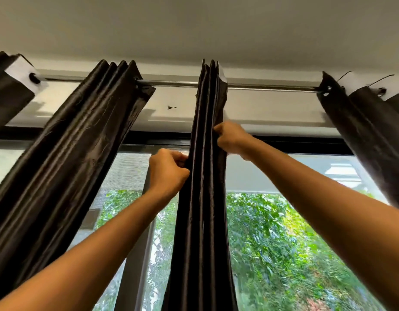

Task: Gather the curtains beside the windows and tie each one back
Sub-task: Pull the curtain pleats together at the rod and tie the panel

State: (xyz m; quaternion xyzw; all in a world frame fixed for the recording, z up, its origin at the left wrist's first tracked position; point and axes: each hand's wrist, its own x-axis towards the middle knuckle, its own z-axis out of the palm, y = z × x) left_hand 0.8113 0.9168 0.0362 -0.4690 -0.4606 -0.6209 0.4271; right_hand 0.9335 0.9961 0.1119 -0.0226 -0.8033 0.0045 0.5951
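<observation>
Below the rod, middle curtain hangs bunched. Left hand and right hand each have a grip clamped on its folds. Risk: hard tugs could strain the rod; uneven pinches may spill pleats. No tie seen.

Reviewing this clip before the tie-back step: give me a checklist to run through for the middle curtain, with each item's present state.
1. Left hand grips the middle curtain: ok.
2. Right hand grips its other edge: ok.
3. Pleats stacked tightly together: ok.
4. Curtain top hangs on the rod: ok.
5. Tie-back within reach: cannot tell, none in view.
6. Left curtain already tied: cannot tell.
</observation>
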